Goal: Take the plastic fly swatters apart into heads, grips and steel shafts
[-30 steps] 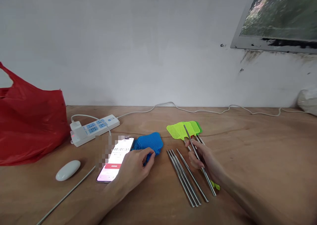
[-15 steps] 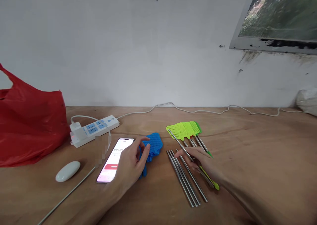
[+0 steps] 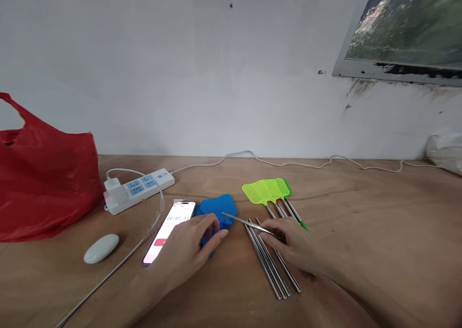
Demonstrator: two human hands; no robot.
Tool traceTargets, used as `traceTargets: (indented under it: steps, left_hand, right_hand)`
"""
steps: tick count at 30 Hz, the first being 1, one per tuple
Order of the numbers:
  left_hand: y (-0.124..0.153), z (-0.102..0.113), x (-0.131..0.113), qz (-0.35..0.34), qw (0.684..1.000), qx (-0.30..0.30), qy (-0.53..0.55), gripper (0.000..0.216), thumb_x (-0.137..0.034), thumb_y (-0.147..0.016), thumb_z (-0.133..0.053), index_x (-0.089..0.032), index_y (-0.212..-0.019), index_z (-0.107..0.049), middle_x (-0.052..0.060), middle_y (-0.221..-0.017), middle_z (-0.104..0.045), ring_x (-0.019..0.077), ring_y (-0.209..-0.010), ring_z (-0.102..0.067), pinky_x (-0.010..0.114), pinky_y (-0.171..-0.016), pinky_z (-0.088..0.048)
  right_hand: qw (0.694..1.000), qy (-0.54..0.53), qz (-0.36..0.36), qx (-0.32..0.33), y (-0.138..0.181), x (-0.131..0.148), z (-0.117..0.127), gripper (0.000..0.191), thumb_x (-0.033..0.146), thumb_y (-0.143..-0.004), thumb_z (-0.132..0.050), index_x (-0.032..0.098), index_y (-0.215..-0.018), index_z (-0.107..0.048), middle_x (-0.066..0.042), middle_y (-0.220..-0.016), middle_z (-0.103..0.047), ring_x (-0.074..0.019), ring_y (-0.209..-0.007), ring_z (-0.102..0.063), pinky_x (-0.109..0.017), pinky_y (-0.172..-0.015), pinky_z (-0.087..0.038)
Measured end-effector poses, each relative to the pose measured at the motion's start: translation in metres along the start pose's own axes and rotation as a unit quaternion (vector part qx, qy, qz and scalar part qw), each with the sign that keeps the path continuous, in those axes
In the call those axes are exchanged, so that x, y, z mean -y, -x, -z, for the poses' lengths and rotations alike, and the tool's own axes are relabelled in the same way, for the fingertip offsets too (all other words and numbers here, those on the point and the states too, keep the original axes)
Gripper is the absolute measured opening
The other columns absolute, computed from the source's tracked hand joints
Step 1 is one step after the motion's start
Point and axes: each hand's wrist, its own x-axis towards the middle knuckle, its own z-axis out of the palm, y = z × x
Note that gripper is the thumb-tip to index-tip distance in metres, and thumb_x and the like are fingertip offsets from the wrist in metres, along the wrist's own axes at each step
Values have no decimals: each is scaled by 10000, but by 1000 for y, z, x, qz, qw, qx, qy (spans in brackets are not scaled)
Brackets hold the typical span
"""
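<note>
My left hand [image 3: 193, 244] is over a small pile of blue fly swatter heads [image 3: 218, 205], its fingers bent down at their near edge. Its thumb stands apart from the fingers, with blue plastic showing between. My right hand [image 3: 290, 239] is closed around a thin metal rod [image 3: 245, 222], whose far tip points left and meets the edge of the blue heads in view; whether it touches them I cannot tell. Below that hand several loose metal rods [image 3: 269, 263] lie side by side. Just beyond it are yellow-green fly swatters [image 3: 258, 192] on metal handles, overlapping, with a darker green one behind.
A lit phone [image 3: 173, 227] running a timer lies left of my left hand, partly covered by it. Farther left are a white power strip [image 3: 164, 179], a white mouse-shaped object [image 3: 101, 248] and a red plastic bag [image 3: 50, 183]. Cables cross the wooden table [image 3: 361, 232].
The rod in my right hand has swung left, its tip now near the blue heads. My left hand has lowered slightly, uncovering more of the blue pile.
</note>
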Motion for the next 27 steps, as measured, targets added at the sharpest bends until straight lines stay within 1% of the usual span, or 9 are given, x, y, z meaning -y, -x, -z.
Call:
traceTargets:
  steps: [2,4,6,8,10,13,18,23,27]
  left_hand:
    - [3,1,0,3,1000,-13,2,275,-476,-1015,-457,-234,-1100,-556,2,-844,-649,198,-693,-605,282,-595,-389]
    - [5,0,-1,-20,1000,-9,-1,263,-440,-1025,-454,-235,-1172,-531,24,-947,-665,211,-772,-628,289,-633,-413]
    - [6,-2,-2,-74,997,33,-13,236,-383,-1054,-390,-231,-1054,-570,27,-924,-665,213,-784,-632,290,-642,-406]
    - [7,-4,-3,-118,989,83,-27,326,-335,-1074,-318,-220,-918,-579,21,-821,-650,204,-713,-617,286,-603,-374]
    - [9,-4,-5,-121,987,103,-35,358,-314,-1078,-298,-212,-872,-572,12,-744,-629,196,-642,-590,287,-565,-343]
    - [12,1,-9,-111,987,110,-27,323,-288,-1072,-328,-210,-886,-580,16,-788,-650,201,-683,-607,291,-596,-370]
    - [15,-3,-19,-139,983,112,-42,247,-215,-1058,-353,-203,-1016,-596,39,-946,-691,224,-838,-660,312,-717,-449]
    - [15,-26,-28,-155,967,122,-162,200,-170,-1038,-406,-200,-915,-561,31,-785,-689,252,-664,-654,339,-617,-419]
    - [17,-32,-30,-127,969,138,-159,131,-188,-1036,-445,-207,-943,-536,14,-750,-701,252,-600,-655,322,-496,-296]
  right_hand:
    - [999,25,19,3,5,2,1,365,419,-1022,-453,198,-850,-687,-5,-691,-594,-148,-629,-488,-262,-590,-328]
    - [999,32,38,18,9,4,1,350,415,-1028,-450,208,-910,-707,-19,-733,-636,-158,-658,-532,-263,-603,-345]
    - [998,34,50,25,11,7,1,309,400,-1027,-469,228,-985,-722,-24,-786,-673,-164,-695,-571,-264,-627,-361]
    - [998,36,41,25,13,9,1,271,408,-1015,-503,252,-1040,-724,-20,-819,-697,-164,-698,-589,-267,-638,-371]
    - [999,41,6,27,16,10,3,269,440,-1000,-524,257,-1017,-720,-7,-763,-687,-159,-649,-578,-268,-609,-364]
    - [998,53,-34,25,24,5,7,306,457,-1001,-505,237,-900,-691,7,-665,-637,-150,-581,-539,-273,-561,-336]
    - [997,77,-11,-2,37,0,7,271,422,-1016,-478,236,-904,-639,-11,-779,-673,-160,-645,-565,-277,-597,-361]
    - [993,115,23,6,36,13,0,221,375,-1016,-486,225,-916,-615,-16,-791,-689,-159,-627,-590,-271,-582,-351]
    - [992,116,40,-6,37,18,-7,209,355,-1022,-473,222,-923,-600,-16,-813,-690,-164,-667,-620,-266,-598,-359]
